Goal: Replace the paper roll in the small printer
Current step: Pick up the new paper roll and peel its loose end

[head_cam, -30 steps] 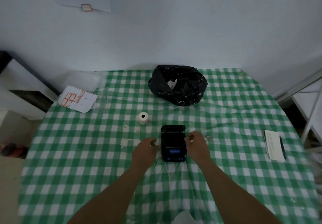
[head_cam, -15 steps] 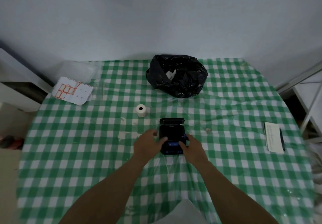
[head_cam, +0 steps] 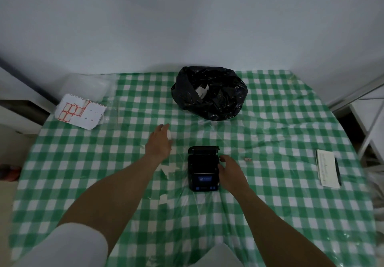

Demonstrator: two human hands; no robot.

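Reaching left hand (head_cam: 159, 144) over roll (head_cam: 169, 134) on bench (head_cam: 270, 204); grip hidden, cannot tell. Right hand (head_cam: 231, 174) loose against printer (head_cam: 203, 171), lid up. Roll looks light, crushable: pinch curved sides gently, mind loose tail.

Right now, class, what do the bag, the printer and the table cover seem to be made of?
Bag: thin black plastic film, glossy; crinkled with glints.
Printer: probably hard black plastic, matte; rigid moulded edges, lit screen.
Table cover: green checked cloth, likely under clear plastic sheet; shiny creases show.
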